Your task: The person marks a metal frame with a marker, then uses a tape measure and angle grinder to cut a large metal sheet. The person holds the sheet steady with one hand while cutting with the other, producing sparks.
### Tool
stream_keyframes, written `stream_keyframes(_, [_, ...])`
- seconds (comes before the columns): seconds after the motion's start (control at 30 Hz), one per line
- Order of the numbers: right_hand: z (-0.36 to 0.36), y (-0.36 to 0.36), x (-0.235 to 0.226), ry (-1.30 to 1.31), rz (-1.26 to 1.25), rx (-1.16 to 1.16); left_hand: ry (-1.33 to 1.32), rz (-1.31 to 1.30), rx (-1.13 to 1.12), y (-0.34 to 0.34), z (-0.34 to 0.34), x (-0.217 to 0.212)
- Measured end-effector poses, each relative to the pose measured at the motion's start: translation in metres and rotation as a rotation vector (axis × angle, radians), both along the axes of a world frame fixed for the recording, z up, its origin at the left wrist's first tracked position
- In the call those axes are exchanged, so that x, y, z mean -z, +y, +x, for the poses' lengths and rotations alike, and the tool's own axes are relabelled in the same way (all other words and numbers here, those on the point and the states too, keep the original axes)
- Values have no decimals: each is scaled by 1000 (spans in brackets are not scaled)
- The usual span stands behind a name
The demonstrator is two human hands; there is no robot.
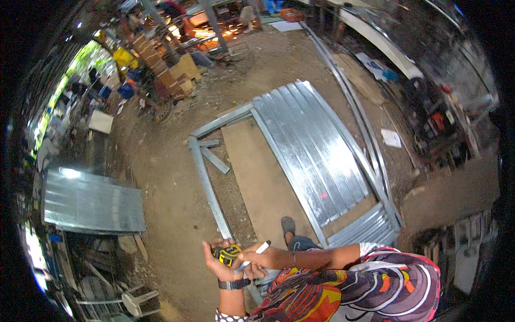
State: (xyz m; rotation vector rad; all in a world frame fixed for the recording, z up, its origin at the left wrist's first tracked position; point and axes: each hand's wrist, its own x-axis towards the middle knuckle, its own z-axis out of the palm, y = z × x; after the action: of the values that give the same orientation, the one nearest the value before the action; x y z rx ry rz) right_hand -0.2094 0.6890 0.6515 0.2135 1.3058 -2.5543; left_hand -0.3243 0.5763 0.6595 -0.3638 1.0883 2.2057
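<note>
My left hand (219,263) holds a yellow and black tape measure (228,254) close to my body. My right hand (260,259) reaches across to it and grips a white marker pen (256,253), tip pointing down-left. A watch sits on my left wrist (234,284). Below and ahead lies a corrugated metal sheet (311,150) set in a grey steel frame (206,188) over a plywood board (257,177) on dirt ground. My foot (288,225) rests on the board.
A second corrugated sheet (91,204) lies at the left. Long steel bars (357,115) run along the right. Stacked bricks and boxes (161,70) stand at the back; sparks show there. A white plastic chair (134,300) sits lower left. Tools clutter the right side (434,118).
</note>
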Motion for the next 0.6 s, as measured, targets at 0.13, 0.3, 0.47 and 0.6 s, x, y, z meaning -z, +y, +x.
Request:
stream_keyframes(0.13, [-43,70,-32,-6,114,-56,32,11,109,69,-50,-31])
stream_keyframes(0.3, [-117,118,-37,-16,345,-28,-71,61,-116,140,-127,-47])
stream_keyframes(0.47, [-202,183,-19,250,361,129,74,74,-58,211,-218,-44])
stream_keyframes(0.6, [-281,229,-27,185,615,267,254,139,124,267,-292,-30])
